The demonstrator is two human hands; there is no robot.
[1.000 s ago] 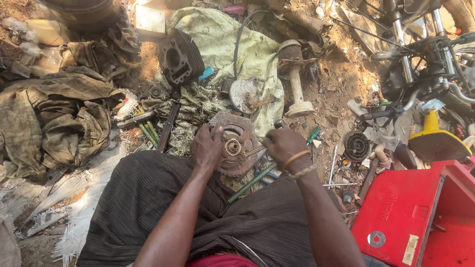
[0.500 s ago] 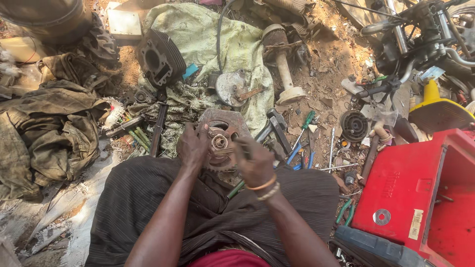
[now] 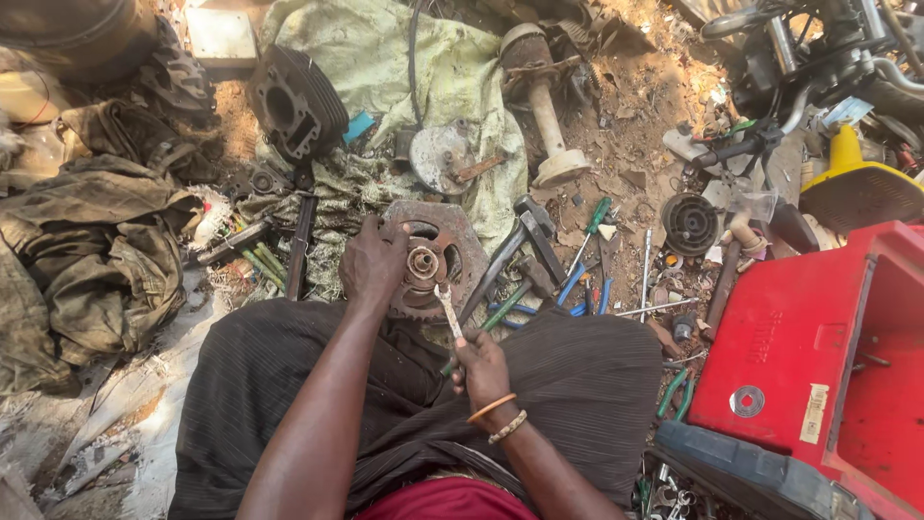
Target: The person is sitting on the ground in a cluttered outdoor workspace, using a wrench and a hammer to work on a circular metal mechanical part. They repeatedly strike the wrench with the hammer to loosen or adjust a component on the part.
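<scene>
Outdoor repair spot on bare, littered dirt ground (image 3: 664,116), seen from above a lap draped in dark cloth (image 3: 404,385).

Nearest: right hand (image 3: 481,371), with bangles at the wrist, fingers closed in a pinch around the lower end of a slim metal wrench (image 3: 449,310). Wrench head angled up toward the central hub (image 3: 423,262) of a rusty toothed sprocket disc (image 3: 448,255).

Sprocket disc propped at the knees, on the lap's front edge. Left hand (image 3: 373,262) curled over its left rim, fingers pressed together in a steadying grip.

Progress, as a judgement: disc braced, tool touching or just short of the hub; hub fastener apparently not yet off.

Just beyond: hammers, green- and blue-handled screwdrivers (image 3: 582,241) to the right. Farther: pale green cloth (image 3: 385,67), black finned engine cylinder (image 3: 296,104). Far right: red plastic crate (image 3: 818,356), yellow funnel (image 3: 857,183).
</scene>
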